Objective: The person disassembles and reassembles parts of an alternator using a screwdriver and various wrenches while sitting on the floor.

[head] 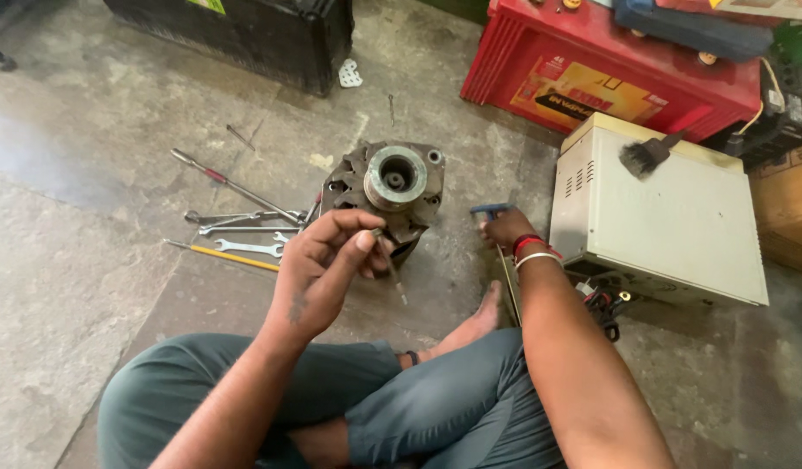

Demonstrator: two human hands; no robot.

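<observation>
Grey metal alternator housing (388, 195) sits on the concrete floor (88, 243), just beyond both hands. The left hand (318, 269) pinches a thin long bolt (391, 265) between fingertips; the right hand (505, 230) grips a blue-handled tool (490, 210).

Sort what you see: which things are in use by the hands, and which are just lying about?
In use: long bolt in the left hand; blue-handled tool under the right hand; metal alternator housing.

Lying about: spanners; yellow screwdriver; brush on the cream box; red battery.
</observation>
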